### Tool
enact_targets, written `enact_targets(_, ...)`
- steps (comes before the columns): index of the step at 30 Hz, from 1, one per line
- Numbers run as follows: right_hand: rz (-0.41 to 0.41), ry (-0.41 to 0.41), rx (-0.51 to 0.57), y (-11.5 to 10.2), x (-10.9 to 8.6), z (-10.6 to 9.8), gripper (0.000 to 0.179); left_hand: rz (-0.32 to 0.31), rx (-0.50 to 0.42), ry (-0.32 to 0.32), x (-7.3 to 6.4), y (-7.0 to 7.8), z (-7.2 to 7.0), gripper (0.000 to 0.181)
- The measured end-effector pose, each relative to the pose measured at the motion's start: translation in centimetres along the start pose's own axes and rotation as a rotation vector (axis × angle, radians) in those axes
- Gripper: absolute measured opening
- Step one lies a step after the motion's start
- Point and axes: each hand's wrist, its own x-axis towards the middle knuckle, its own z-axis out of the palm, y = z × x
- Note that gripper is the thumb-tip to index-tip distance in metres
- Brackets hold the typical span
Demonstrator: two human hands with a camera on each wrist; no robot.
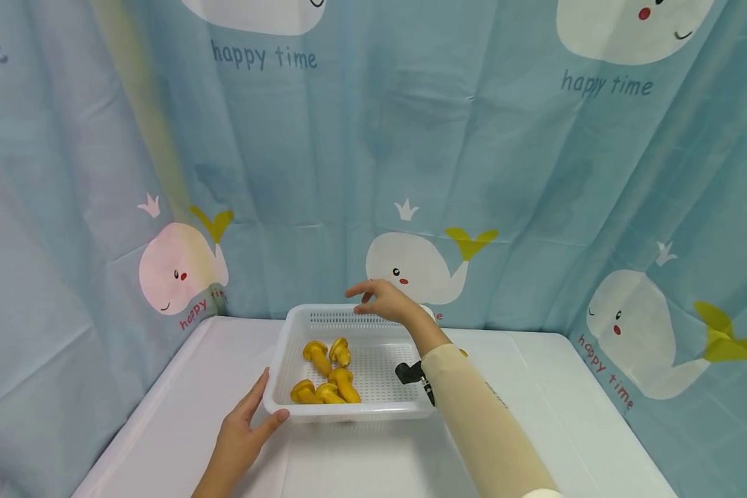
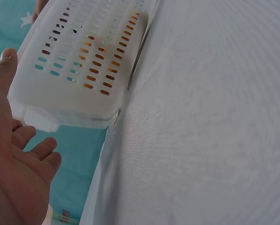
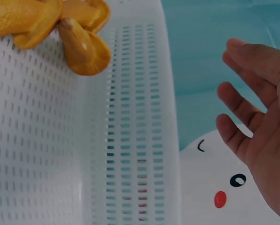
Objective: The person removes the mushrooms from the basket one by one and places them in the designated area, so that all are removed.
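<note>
A white perforated plastic basket (image 1: 382,408) stands on the table with several yellow mushrooms (image 1: 346,384) grouped in its left half. At the basket's near left corner is my left hand (image 1: 239,432), thumb by the front rim and fingers along the left side. In the left wrist view, that hand's thumb (image 2: 4,68) is straight beside the basket wall, with the other fingers loosely bent. Over the back rim hovers my right hand (image 1: 382,301), fingers loosely bent with nothing between them. The right wrist view shows this hand (image 3: 264,112) outside the rim, apart from the mushrooms.
A white-covered table (image 1: 348,460) carries the basket. Behind it and at both sides hangs a blue curtain (image 1: 324,173) printed with whales. A small yellow thing (image 1: 463,353) peeks out to the right of the right forearm, mostly hidden by it. The right sleeve covers the basket's right end.
</note>
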Motion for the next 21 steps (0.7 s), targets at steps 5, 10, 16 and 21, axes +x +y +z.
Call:
enact_targets(5, -0.007, -0.040, 0.014, 0.3, 0.7, 1.2, 0.038, -0.011, 0.009, -0.002, 0.1, 0.0, 0.0, 0.092)
enact_targets(10, 0.002, -0.077, 0.050, 0.7, 1.3, 2.4, 0.035, -0.009, 0.014, -0.005, 0.0, -0.2, 0.1, 0.092)
enact_targets(16, 0.031, -0.108, 0.059, 1.4, 1.9, 3.6, 0.034, 0.013, 0.010, 0.008, -0.1, -0.3, 0.1, 0.092)
enact_targets(21, 0.060, -0.142, 0.058, 1.8, 2.1, 4.3, 0.037, 0.004, 0.005, 0.006, 0.1, -0.2, 0.1, 0.092)
